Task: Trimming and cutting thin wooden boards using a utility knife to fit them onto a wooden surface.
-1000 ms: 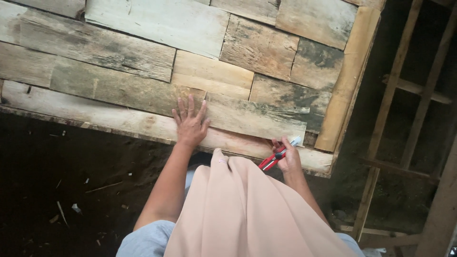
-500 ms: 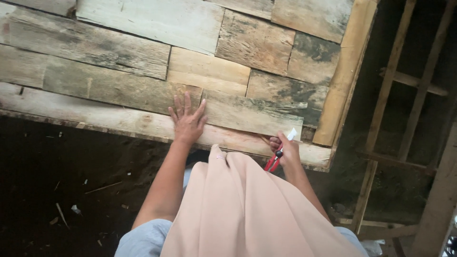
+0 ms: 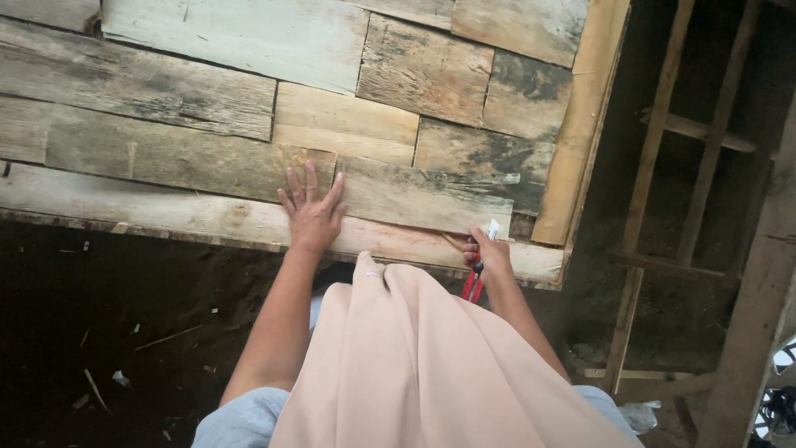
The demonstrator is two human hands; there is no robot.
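My left hand [image 3: 313,209] lies flat, fingers spread, on a weathered plank [image 3: 423,195] of a wooden panel made of mismatched boards. My right hand [image 3: 489,253] is closed around a tool with red handles [image 3: 473,284] and holds it at the lower right end of that plank, against the pale bottom rail [image 3: 166,214]. The tool's head is hidden by my fingers. A pale pink cloth [image 3: 431,357] hangs down from me between my arms.
A light upright board [image 3: 580,141] edges the panel on the right. Further right stands a frame of thin wooden slats [image 3: 655,166]. Dark earth floor with scattered chips [image 3: 99,332] lies below the panel.
The view has shifted a little. My left hand stays pressed on the plank; my right hand with the red-handled tool stays at the plank's lower right end, barely moved.
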